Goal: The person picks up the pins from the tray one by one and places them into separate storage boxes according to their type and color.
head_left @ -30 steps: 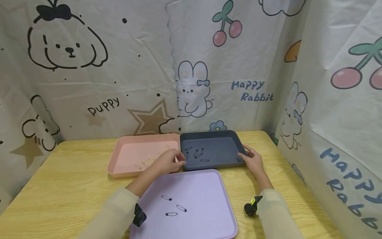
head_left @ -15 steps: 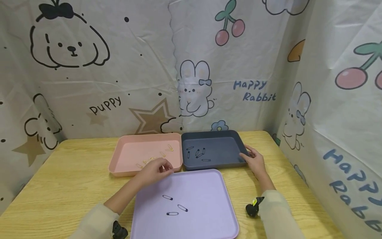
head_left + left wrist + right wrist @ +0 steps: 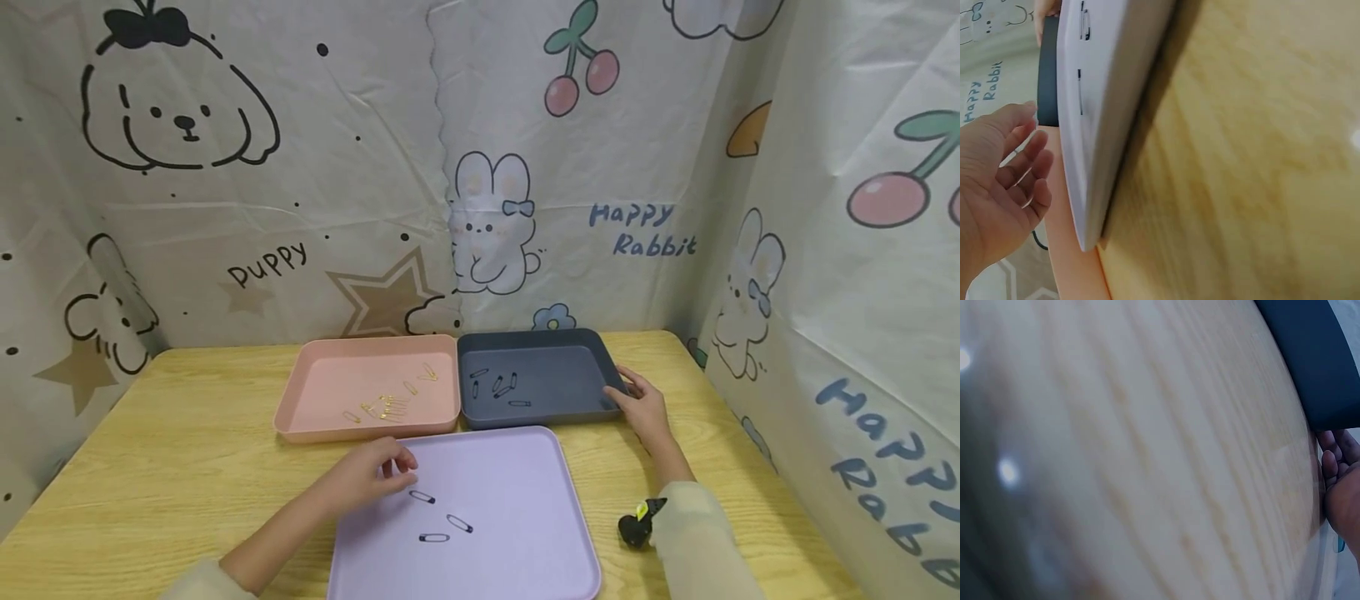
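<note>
My left hand (image 3: 367, 479) hovers over the far left part of the lavender tray (image 3: 517, 492), its fingers loosely bent with nothing between them; the left wrist view shows the gap between thumb and fingers. Just right of its fingertips lies a black safety pin (image 3: 430, 500). Two more, a middle pin (image 3: 467, 527) and a lower pin (image 3: 435, 538), lie nearby. My right hand (image 3: 647, 412) holds the right wall of the dark blue-grey tray (image 3: 562, 375), thumb over the rim and fingers outside. Several black safety pins (image 3: 519, 404) lie in that tray's left half.
A pink tray (image 3: 322, 383) stands against the dark tray's left side, with several gold safety pins (image 3: 386, 407) in it. All trays rest on a wooden table (image 3: 165, 450). Printed cloth (image 3: 360, 183) rises behind the table and at both sides.
My left hand has drawn back from the seam between the pink and dark trays to above the lavender tray, uncovering the gold pins. My right hand keeps its place on the dark tray.
</note>
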Available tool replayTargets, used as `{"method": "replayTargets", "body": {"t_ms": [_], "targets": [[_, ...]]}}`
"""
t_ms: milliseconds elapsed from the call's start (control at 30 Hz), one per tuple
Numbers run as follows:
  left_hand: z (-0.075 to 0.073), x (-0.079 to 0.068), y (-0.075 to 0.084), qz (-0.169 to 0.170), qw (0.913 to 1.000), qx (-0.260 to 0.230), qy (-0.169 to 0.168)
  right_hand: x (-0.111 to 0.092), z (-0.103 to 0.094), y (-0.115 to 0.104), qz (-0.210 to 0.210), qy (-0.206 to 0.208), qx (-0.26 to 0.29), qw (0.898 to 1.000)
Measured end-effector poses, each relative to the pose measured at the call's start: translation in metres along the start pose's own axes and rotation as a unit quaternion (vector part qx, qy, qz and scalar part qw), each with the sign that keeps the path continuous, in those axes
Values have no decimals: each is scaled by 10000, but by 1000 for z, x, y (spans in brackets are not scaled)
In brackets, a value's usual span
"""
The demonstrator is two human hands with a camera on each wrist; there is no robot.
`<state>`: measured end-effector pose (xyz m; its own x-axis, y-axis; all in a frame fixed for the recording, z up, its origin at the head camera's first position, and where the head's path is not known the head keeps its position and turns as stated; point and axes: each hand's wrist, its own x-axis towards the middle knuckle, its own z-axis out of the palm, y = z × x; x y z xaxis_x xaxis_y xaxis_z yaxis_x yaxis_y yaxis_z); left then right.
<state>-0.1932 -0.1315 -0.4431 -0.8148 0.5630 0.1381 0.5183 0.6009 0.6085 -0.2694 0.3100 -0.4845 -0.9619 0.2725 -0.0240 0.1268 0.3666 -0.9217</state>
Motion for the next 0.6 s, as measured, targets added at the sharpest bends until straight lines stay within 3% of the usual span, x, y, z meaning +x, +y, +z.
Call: {"method": "replayTargets", "body": {"t_ms": [167, 267, 400, 600], "targets": [[4, -6, -3, 303, 9976, 614, -139, 0, 0, 0, 8, -26, 4, 10000], [7, -8, -4, 251, 9959, 832, -249, -1, 0, 0, -6, -28, 13, 10000], [11, -9, -5, 150, 9949, 931, -344, -1, 0, 1, 1, -30, 11, 10000], [13, -10, -2, 313, 9936, 1048, -269, 0, -1, 0, 14, -14, 2, 10000]]}}
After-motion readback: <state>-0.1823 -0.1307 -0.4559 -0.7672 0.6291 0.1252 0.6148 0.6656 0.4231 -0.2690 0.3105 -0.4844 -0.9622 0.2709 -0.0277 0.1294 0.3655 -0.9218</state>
